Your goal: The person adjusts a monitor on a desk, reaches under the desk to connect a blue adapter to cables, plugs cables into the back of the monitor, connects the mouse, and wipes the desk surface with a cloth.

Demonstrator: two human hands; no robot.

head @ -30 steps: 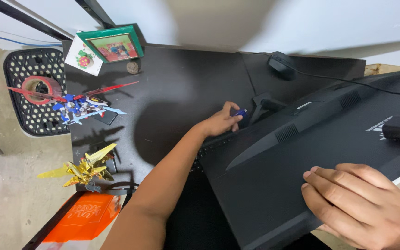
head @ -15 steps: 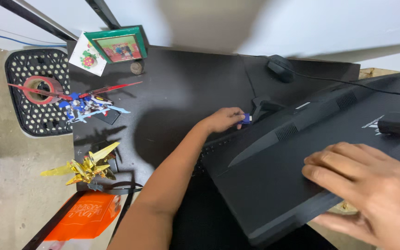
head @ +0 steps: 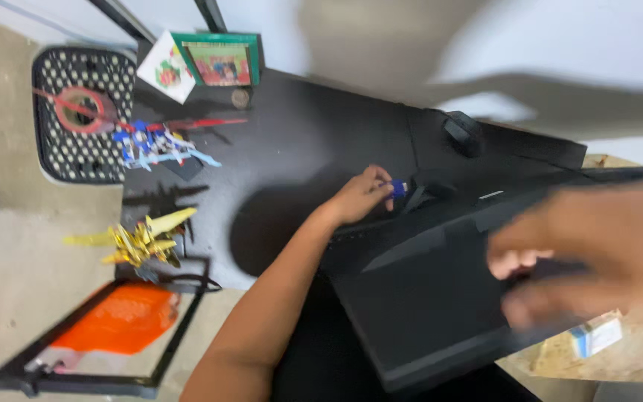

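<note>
Two hands at work: my left hand (head: 357, 198), fingers pinching a small blue plug (head: 398, 188) beside the black monitor (head: 426, 298) on the dark bench (head: 292, 149); my right hand (head: 597, 246), blurred, fingers loosely curled over the monitor's back.

One camera, worn on the head, looks steeply down on the black desk (head: 292, 149) from close above. The wall fills the upper right of the frame, bare floor the lower left. The monitor's back (head: 433, 298) sits lower right, near the lens. The right hand (head: 597, 246) blurs large there, closest to the camera
</note>
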